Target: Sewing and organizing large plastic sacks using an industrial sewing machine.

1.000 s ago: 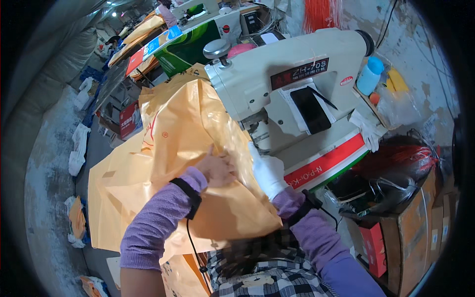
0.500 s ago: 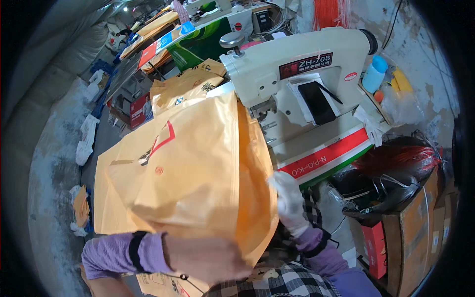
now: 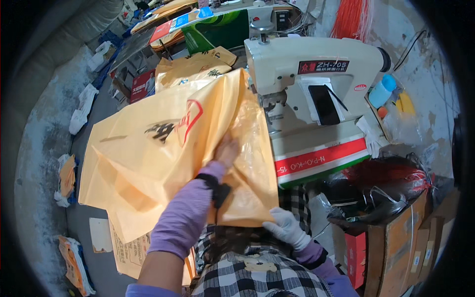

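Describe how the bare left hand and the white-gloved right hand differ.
The bare left hand has no covering, while the right hand wears a white glove. The left hand is among the folds of the glossy yellow-orange bag; the right hand is at its lower right corner. The left hand looks blurred, the right hand sharper. Both arms have purple sleeves and black wristbands.

Purple sleeves, black wrist straps and checked clothing are worn, the right hand white-gloved.
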The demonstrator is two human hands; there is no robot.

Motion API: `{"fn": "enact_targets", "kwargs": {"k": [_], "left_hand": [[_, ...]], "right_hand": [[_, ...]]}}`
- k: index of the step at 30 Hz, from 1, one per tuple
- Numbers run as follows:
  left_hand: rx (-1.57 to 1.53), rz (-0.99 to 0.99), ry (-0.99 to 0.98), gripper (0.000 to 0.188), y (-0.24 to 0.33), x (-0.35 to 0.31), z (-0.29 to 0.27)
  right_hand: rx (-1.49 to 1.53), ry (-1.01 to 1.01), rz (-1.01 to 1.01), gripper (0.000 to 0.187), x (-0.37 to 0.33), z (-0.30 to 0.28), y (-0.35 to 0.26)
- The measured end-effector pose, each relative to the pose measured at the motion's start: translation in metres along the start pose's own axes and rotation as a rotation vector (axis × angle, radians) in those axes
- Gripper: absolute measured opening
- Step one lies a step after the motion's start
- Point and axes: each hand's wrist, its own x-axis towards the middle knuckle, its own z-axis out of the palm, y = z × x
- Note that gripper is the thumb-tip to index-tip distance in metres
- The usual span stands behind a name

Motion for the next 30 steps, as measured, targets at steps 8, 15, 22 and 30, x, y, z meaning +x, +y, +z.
{"fn": "enact_targets", "kwargs": {"k": [8,15,22,30], "left_hand": [[0.86,-0.115,-0.21,0.074,0.064,-0.007,0.009],[0.378,0.259,-0.117,0.066,0.068,-0.002,0.028],[0.375,0.017,-0.128,0.023,0.053,0.0,0.007],[0.13,0.395,-0.017,0.038,0.078,0.019,0.012]], "right_hand": [[-0.53,0.095,0.018,0.02,0.076,-0.054,-0.008],[-1.15,0.497,-0.295,0.023,0.204,-0.071,0.038],[-0.018,0.837,-0.093,0.017,0.174,-0.077,0.032],[-0.759,0.516,-0.126,0.024,0.14,-0.057,0.031]]}}
